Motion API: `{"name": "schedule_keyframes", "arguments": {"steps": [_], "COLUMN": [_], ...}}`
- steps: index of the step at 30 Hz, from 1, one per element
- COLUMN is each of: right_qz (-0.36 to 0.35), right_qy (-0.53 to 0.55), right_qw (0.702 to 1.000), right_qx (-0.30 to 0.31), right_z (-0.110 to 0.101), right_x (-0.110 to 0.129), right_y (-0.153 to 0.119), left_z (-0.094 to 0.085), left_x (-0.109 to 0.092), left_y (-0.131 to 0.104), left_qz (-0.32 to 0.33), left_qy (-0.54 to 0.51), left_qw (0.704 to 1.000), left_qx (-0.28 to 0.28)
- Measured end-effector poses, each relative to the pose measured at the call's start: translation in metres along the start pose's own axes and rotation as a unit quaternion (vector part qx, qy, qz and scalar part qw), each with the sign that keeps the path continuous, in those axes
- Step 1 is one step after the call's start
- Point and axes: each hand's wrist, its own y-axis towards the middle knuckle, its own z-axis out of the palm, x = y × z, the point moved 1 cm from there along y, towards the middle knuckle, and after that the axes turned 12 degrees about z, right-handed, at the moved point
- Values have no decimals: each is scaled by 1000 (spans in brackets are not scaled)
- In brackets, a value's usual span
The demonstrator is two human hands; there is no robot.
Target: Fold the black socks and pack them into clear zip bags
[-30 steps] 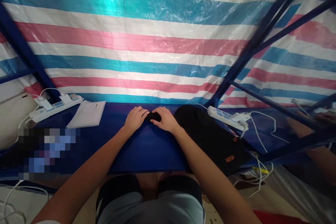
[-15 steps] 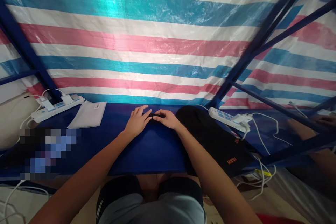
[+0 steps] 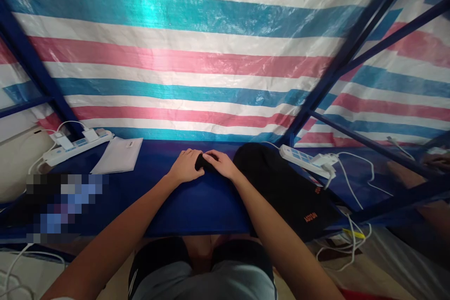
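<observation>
Both my hands meet near the far edge of the blue surface [image 3: 197,211], arms stretched forward. Between them: a small black item [image 3: 201,161], partly covered, exact kind can't tell. My left hand [image 3: 185,166] is curled round its left end, grasping it, thumb apart from the fingers. My right hand [image 3: 222,164] has its fingers laid over the right part; contact yes, but whether it grips, can't tell. Item resting or slightly lifted: can't tell either.

Just right of my right hand, black cloth [image 3: 277,180] with orange lettering lies spread out, my right forearm passing over its near side. Beyond it, a white power strip [image 3: 304,159], plugs in. To the left, a white envelope [image 3: 117,157], flat, well apart from my left hand, next to another power strip [image 3: 70,150]. Striped sheeting [image 3: 183,63] behind. Far right, another person's arm [image 3: 404,176], partly hidden by the frame [image 3: 365,137].
</observation>
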Motion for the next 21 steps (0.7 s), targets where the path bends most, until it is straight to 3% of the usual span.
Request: {"name": "schedule_keyframes", "arguments": {"steps": [6,10,14,18,21], "right_qz": [-39,-52,33,109,98], "right_qy": [61,96,223,356,372], "right_qw": [994,991,970,921,917], "right_qx": [79,83,88,114,106], "right_z": [-6,-12,-12,-11,-11], "right_x": [14,19,15,10,12], "right_y": [-11,-13,-12,-11,-12], "left_z": [-11,-19,-27,-26,-21], "left_x": [5,8,7,7,9], "left_y": [-11,-11,-7,-6,-7], "left_qz": [-59,-44,-40,-64,-121], "left_qy": [-136,-189,-202,-231,-273], "left_qw": [989,980,973,966,951], "left_qx": [10,-42,-108,-101,-84]}}
